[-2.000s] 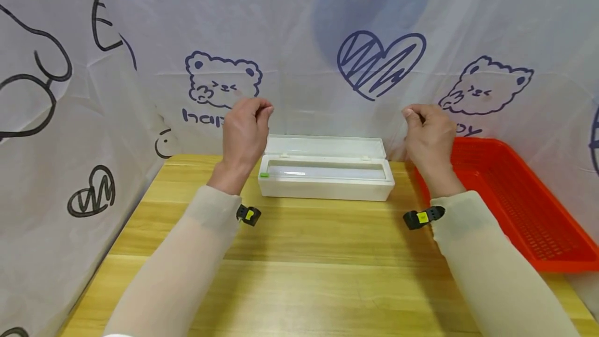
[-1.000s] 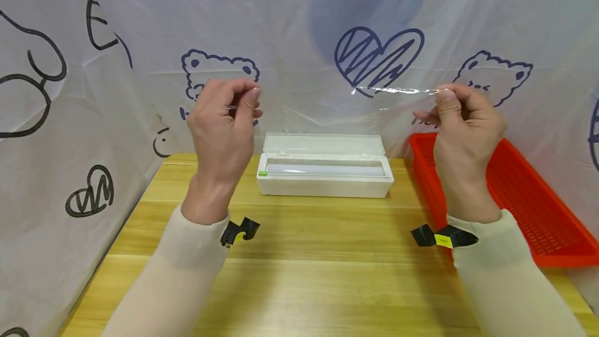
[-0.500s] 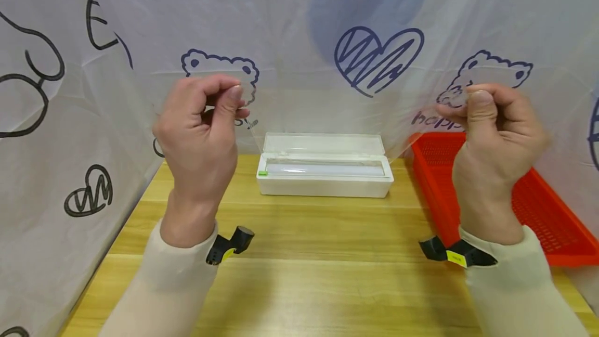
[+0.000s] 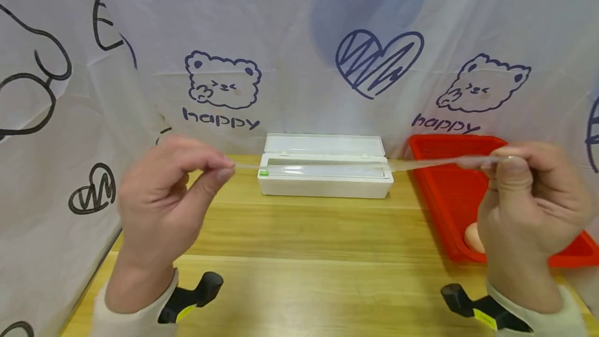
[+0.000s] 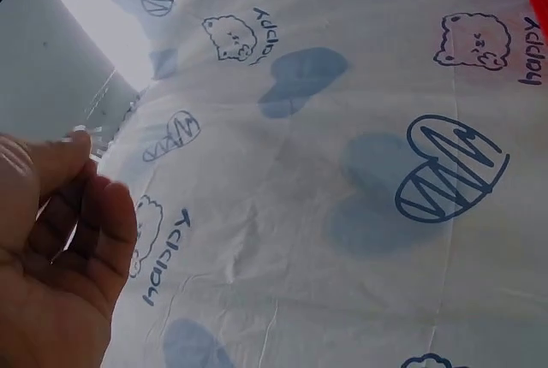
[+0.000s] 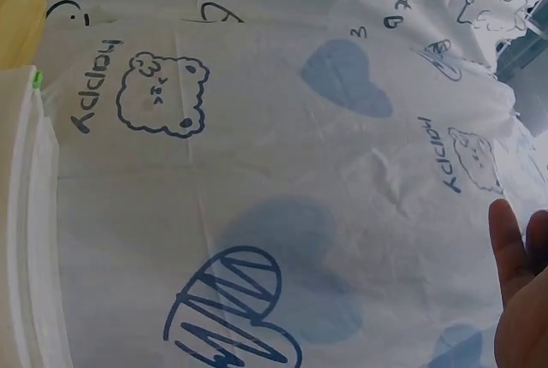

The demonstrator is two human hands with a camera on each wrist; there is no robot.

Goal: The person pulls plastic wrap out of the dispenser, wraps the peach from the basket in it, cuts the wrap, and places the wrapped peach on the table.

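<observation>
A clear sheet of plastic wrap [image 4: 430, 164] is stretched between my two hands, its edge showing as a pale band across the box in the head view. My left hand [image 4: 168, 202] pinches one end between thumb and forefinger. At the other end, thumb and forefinger of my right hand [image 4: 533, 196] pinch it too. Behind the film stands a white plastic wrap dispenser box [image 4: 327, 188], lid raised, with a roll inside. The left wrist view catches a glint of film at the fingertips of the left hand [image 5: 60, 231]. Only part of the right hand [image 6: 522, 299] enters the right wrist view.
A red plastic basket [image 4: 456, 212] stands on the right of the wooden table [image 4: 304, 238]. Inside it, a round beige object [image 4: 473, 238] is partly hidden by my right hand. A printed white curtain [image 4: 299, 66] hangs behind and along the left.
Both hands have moved apart, then lower and nearer to me, drawing the wrap out between them. The dispenser box has stayed in place. The beige object in the basket has come into sight.
</observation>
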